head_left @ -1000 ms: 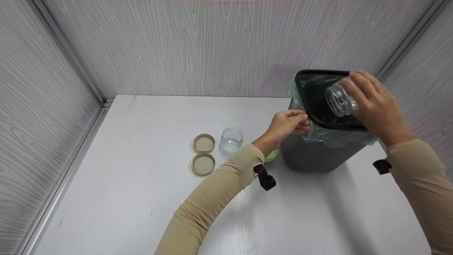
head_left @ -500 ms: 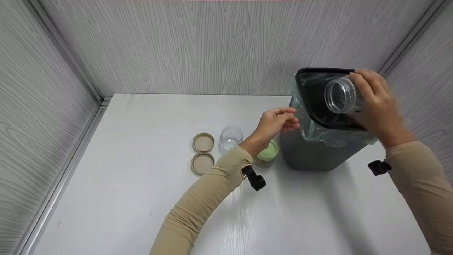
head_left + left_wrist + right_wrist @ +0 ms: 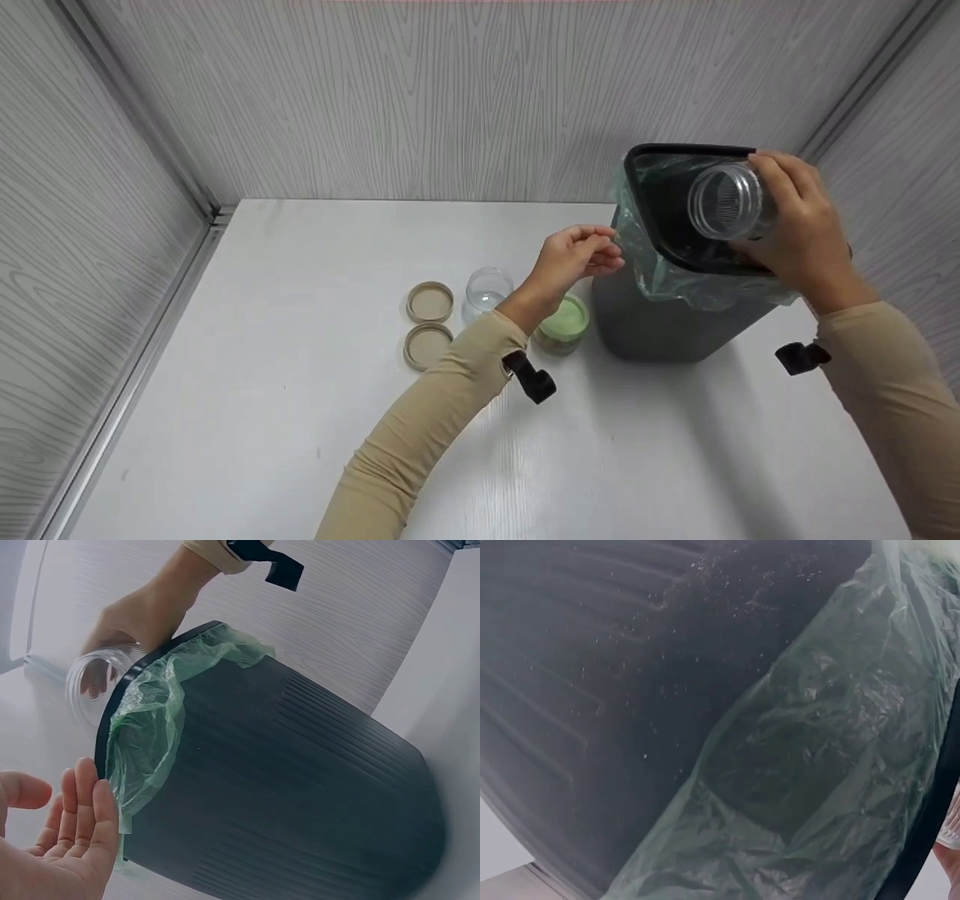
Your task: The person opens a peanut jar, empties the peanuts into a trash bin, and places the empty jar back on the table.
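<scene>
My right hand (image 3: 799, 225) grips an empty clear jar (image 3: 726, 201), tipped on its side with its mouth over the opening of a dark grey bin (image 3: 675, 322) lined with a green bag (image 3: 660, 277). In the left wrist view the jar (image 3: 94, 682) shows at the bin (image 3: 285, 795) rim, above the bag (image 3: 150, 735). My left hand (image 3: 581, 255) hovers just left of the bin rim, fingers loosely curled, holding nothing; its fingers (image 3: 79, 817) lie relaxed beside the bag. The right wrist view shows only the bin wall (image 3: 592, 690) and the bag (image 3: 817, 787).
On the white table (image 3: 262, 420) stand a second clear jar (image 3: 489, 291), two tan lids (image 3: 430, 301) (image 3: 427, 345) and a jar with a green lid (image 3: 564, 324) beside the bin. Grey panel walls enclose the back and both sides.
My left hand has let go of the bin rim and drawn back to the left. The jar in my right hand has turned its mouth more toward me.
</scene>
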